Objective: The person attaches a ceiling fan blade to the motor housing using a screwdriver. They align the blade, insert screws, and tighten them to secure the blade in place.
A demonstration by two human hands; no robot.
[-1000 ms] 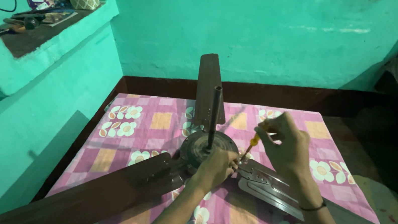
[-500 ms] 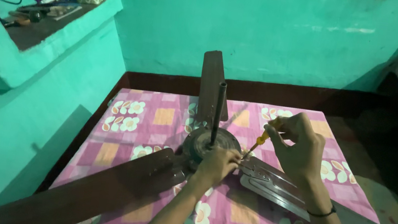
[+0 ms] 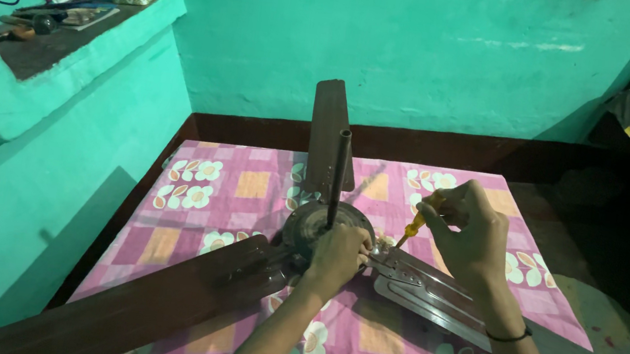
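Two hands work at a ceiling fan (image 3: 324, 230): left hand (image 3: 339, 254) grips its hub, right hand (image 3: 468, 232) fingers pinch a yellow screwdriver (image 3: 411, 229).

A ceiling fan's motor hub (image 3: 324, 230) sits at the middle of a cloth-covered surface (image 3: 250, 185), its rod (image 3: 338, 176) upright. One blade (image 3: 328, 135) runs behind it toward the wall, another (image 3: 155, 301) forward-left, a third (image 3: 474, 317) forward-right. The left hand (image 3: 337, 256) rests on the hub; the right hand (image 3: 468, 232), just right, angles a screwdriver (image 3: 414, 228) apparently to the blade's bracket. A wall niche (image 3: 52, 33) lies far left.
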